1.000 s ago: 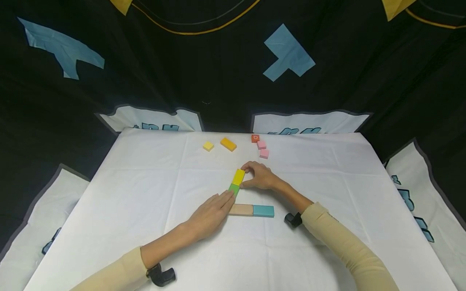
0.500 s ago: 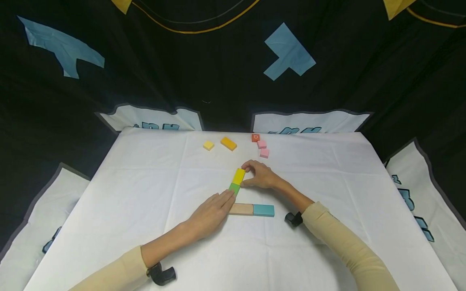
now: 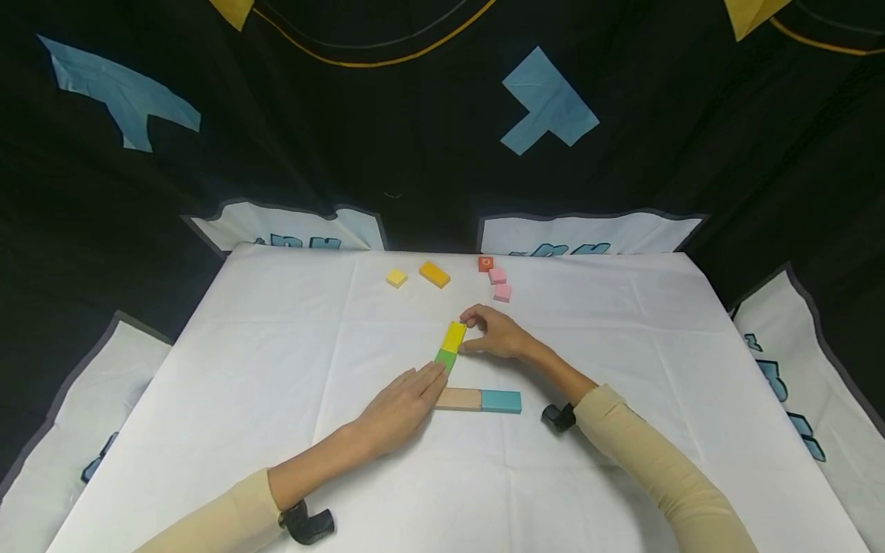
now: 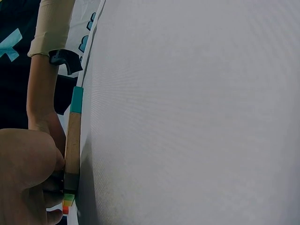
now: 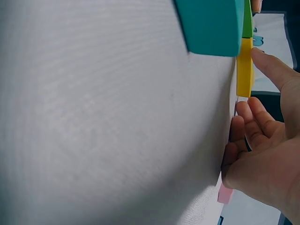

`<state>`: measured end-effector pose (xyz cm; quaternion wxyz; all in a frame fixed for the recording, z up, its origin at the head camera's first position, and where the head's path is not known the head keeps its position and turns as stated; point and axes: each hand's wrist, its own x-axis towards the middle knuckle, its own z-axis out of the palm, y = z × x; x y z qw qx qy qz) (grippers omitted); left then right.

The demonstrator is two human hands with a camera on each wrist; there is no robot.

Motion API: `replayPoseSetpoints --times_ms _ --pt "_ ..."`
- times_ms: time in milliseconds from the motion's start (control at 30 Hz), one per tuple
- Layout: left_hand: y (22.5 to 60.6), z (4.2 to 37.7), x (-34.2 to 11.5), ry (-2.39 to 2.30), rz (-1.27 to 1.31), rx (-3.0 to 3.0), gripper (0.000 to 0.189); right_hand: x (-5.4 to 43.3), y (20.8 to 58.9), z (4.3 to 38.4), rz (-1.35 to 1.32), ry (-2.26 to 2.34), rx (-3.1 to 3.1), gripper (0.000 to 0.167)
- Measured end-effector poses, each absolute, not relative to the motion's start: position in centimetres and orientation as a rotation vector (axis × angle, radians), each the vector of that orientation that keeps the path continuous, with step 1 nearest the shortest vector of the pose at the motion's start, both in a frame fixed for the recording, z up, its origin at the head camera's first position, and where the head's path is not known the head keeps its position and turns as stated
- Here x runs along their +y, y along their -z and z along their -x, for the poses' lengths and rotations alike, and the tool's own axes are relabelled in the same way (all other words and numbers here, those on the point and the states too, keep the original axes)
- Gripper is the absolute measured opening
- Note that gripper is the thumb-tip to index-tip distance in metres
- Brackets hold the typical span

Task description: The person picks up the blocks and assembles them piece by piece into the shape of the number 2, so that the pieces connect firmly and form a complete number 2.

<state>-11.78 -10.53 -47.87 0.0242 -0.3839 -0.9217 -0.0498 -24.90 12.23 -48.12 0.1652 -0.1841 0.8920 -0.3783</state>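
A yellow block (image 3: 453, 336) and a green block (image 3: 445, 359) lie end to end in a slanted row on the white cloth. My right hand (image 3: 499, 333) pinches the yellow block, the thumb at its side and a finger at its far end. Straight fingers of my left hand (image 3: 403, 405) rest over the near end of the green block and hide whatever lies beneath. Beside that hand, a plain wooden block (image 3: 459, 398) meets a teal block (image 3: 501, 402) end to end. Its left end is covered by the hand.
Toward the table's far edge lie a pale yellow block (image 3: 396, 277), an orange-yellow block (image 3: 434, 274), a red block (image 3: 485, 263) and two pink blocks (image 3: 502, 293). A white cloth (image 3: 594, 476) covers the table. Dark curtain (image 3: 415, 153) hangs behind it.
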Motion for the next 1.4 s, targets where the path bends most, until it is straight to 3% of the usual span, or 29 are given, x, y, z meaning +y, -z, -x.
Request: replayPoseSetpoints --times_ms 700,1100,1400 --pt "47.9 11.6 -10.5 0.175 1.177 -2.858 0.049 14.0 48.0 25.9 0.376 1.348 2.599 0.032" --pt "47.8 11.6 -10.5 0.177 1.177 -2.857 0.050 16.2 48.2 27.1 0.170 1.484 2.730 0.038" --pt "47.9 11.6 -10.6 0.203 1.186 -2.847 0.049 17.4 49.1 28.6 0.102 1.338 2.795 0.044"
